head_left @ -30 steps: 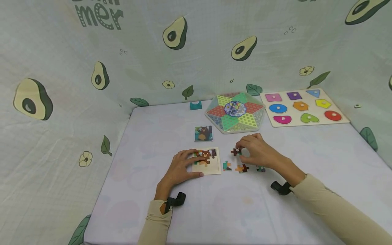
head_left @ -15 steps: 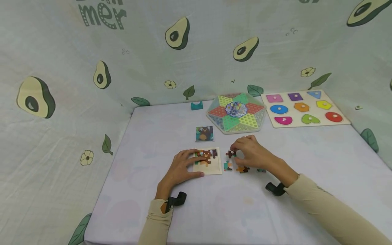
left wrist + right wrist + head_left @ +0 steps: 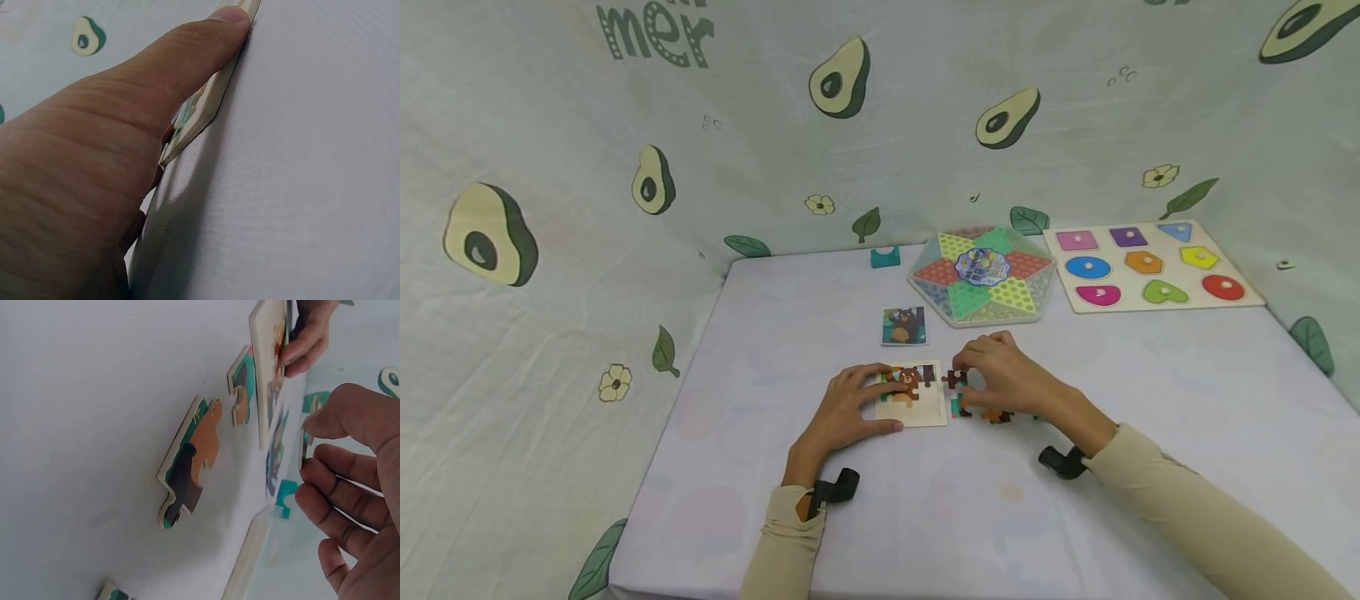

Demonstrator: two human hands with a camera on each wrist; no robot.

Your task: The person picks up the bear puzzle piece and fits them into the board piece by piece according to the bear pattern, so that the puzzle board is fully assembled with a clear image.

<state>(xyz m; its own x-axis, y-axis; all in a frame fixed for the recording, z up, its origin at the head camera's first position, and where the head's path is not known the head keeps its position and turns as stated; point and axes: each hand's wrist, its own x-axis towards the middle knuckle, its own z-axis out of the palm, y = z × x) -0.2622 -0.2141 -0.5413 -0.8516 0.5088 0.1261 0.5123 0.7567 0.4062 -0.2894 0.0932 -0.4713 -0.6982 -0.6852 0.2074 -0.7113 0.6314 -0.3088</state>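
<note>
My left hand (image 3: 844, 408) holds the left side of a small square wooden puzzle board (image 3: 931, 412), its thumb along the near edge and fingers over the partly filled bear picture. In the left wrist view the thumb (image 3: 187, 53) presses on the board's edge. Just right of the board, my right hand (image 3: 1011, 375) pinches a dark brown puzzle piece (image 3: 953, 379) between thumb and fingers. That piece (image 3: 304, 444) shows nearly edge-on in the right wrist view. Beneath the right hand lie a teal and orange piece (image 3: 242, 387) and orange and dark pieces (image 3: 190, 459).
A bear picture card (image 3: 904, 327) lies behind the board. Farther back are a small teal piece (image 3: 885, 257), a hexagonal game box (image 3: 983, 279) and a shape-peg board (image 3: 1153, 267). Another loose piece (image 3: 112, 592) shows at the right wrist view's lower edge. Avocado-print cloth (image 3: 760, 150) hangs behind.
My right hand has moved left with the dark brown piece, from over the loose pieces to close beside the board. The left hand stays on the board.
</note>
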